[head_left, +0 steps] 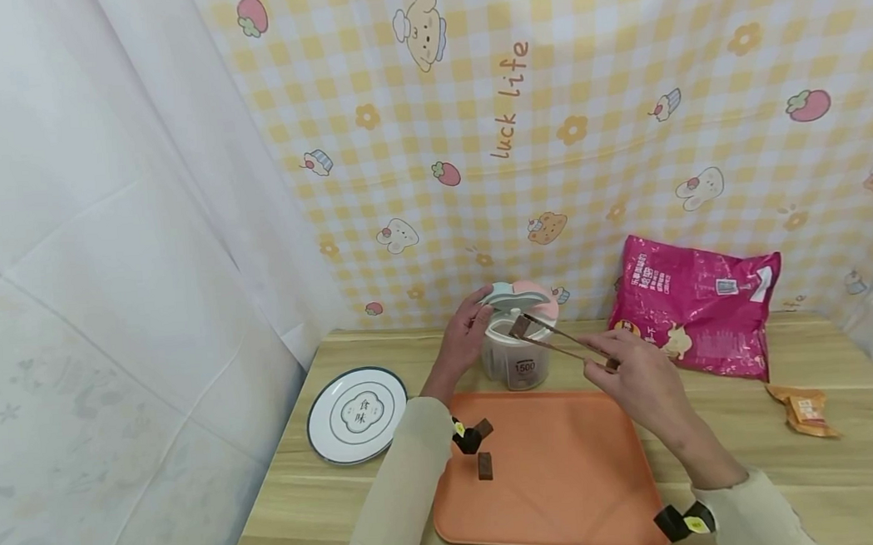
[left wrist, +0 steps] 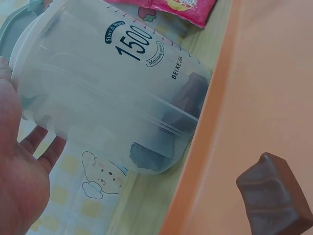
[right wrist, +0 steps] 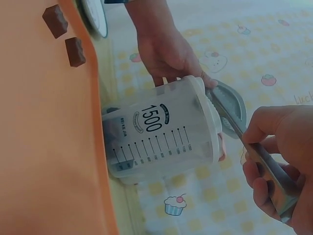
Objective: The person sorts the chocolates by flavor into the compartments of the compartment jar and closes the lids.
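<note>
A clear storage jar [head_left: 516, 368] marked 1500 stands behind the orange tray [head_left: 554, 474], its lid [head_left: 521, 298] raised. Dark chocolate pieces [left wrist: 183, 105] show through its lower wall. My left hand [head_left: 465, 342] grips the jar's side near the rim, thumb by the lid. With my right hand [head_left: 638, 377] I hold metal tongs [right wrist: 266, 169]. A chocolate piece [head_left: 519, 327] sits between the tong tips at the jar's mouth. Two more, one chocolate [head_left: 485, 466] and another chocolate [head_left: 483, 428], lie on the tray's left side.
A white plate [head_left: 327, 421] with a blue rim lies left of the tray. At the back right a magenta snack bag [head_left: 697, 306] leans against the checked curtain [head_left: 588, 171]. A small orange packet [head_left: 803, 410] rests on the wooden table [head_left: 862, 480] to the right.
</note>
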Action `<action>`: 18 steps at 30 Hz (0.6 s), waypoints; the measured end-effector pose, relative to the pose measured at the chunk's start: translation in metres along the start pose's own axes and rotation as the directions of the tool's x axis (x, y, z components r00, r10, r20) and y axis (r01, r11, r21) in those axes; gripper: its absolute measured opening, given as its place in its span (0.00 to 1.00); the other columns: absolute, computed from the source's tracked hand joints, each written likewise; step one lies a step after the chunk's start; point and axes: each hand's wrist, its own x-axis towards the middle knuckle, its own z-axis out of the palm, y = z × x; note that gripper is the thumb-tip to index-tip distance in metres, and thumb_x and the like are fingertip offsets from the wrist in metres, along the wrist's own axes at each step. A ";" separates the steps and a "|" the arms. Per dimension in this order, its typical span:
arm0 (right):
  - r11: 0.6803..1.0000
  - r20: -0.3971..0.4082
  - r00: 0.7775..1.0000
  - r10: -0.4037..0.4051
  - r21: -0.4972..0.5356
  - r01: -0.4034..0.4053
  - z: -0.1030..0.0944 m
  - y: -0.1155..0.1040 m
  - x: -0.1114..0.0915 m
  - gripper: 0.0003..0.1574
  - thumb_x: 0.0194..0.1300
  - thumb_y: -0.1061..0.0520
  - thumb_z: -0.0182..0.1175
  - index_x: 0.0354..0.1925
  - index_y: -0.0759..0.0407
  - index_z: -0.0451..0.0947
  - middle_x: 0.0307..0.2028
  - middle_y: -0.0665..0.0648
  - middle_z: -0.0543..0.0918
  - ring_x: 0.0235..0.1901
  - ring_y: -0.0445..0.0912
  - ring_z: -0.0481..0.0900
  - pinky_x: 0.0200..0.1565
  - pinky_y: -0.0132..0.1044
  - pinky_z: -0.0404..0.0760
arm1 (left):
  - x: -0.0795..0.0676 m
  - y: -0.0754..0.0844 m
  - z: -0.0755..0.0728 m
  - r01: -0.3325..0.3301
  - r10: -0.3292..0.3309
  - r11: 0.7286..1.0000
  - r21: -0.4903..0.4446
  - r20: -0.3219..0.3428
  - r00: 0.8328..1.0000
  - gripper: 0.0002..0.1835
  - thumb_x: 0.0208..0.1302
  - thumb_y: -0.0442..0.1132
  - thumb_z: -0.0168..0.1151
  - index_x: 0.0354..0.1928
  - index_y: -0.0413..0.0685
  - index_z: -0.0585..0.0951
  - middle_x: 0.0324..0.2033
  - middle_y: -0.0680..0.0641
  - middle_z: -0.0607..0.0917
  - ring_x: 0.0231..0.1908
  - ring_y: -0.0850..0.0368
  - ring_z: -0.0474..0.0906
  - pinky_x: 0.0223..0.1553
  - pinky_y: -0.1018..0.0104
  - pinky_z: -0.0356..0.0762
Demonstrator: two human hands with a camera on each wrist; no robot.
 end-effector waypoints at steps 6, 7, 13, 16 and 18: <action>1.000 -0.003 1.000 0.002 0.005 -0.001 0.000 0.000 0.000 0.20 0.58 0.63 0.70 0.51 0.60 0.89 0.42 0.57 0.87 0.28 0.43 0.80 0.24 0.35 0.77 | 0.000 -0.001 0.000 0.004 -0.004 1.000 0.011 -0.003 1.000 0.20 0.83 0.44 0.49 0.38 0.40 0.85 0.72 0.52 0.72 0.60 0.52 0.75 0.50 0.59 0.73; 1.000 -0.004 1.000 0.000 0.005 0.000 0.000 0.000 -0.001 0.20 0.58 0.63 0.70 0.51 0.59 0.89 0.42 0.56 0.87 0.28 0.43 0.80 0.24 0.35 0.76 | 0.000 -0.001 0.000 0.007 -0.007 1.000 0.009 -0.002 1.000 0.20 0.83 0.44 0.49 0.38 0.40 0.85 0.72 0.52 0.72 0.59 0.53 0.75 0.50 0.59 0.73; 1.000 -0.019 1.000 -0.024 0.004 0.024 -0.001 0.001 -0.001 0.20 0.57 0.63 0.71 0.51 0.59 0.89 0.41 0.55 0.87 0.27 0.42 0.79 0.24 0.35 0.77 | 0.000 0.000 0.000 0.008 -0.008 1.000 -0.001 0.009 1.000 0.21 0.84 0.45 0.49 0.34 0.40 0.82 0.73 0.53 0.71 0.56 0.54 0.75 0.48 0.61 0.72; 1.000 -0.022 0.999 -0.030 0.006 0.031 -0.001 0.001 0.000 0.20 0.57 0.64 0.71 0.51 0.59 0.89 0.41 0.55 0.87 0.27 0.42 0.79 0.24 0.35 0.77 | 0.000 -0.001 0.000 0.011 -0.010 1.000 -0.007 0.011 1.000 0.21 0.84 0.44 0.49 0.33 0.40 0.81 0.73 0.53 0.71 0.57 0.54 0.75 0.48 0.61 0.72; 1.000 -0.017 0.999 -0.029 0.007 0.030 -0.001 0.000 -0.001 0.21 0.57 0.64 0.71 0.51 0.59 0.89 0.41 0.55 0.87 0.27 0.42 0.79 0.24 0.35 0.77 | 0.001 -0.001 0.000 0.014 -0.014 1.000 -0.011 0.011 1.000 0.21 0.84 0.44 0.49 0.33 0.40 0.81 0.73 0.53 0.71 0.57 0.54 0.75 0.48 0.61 0.72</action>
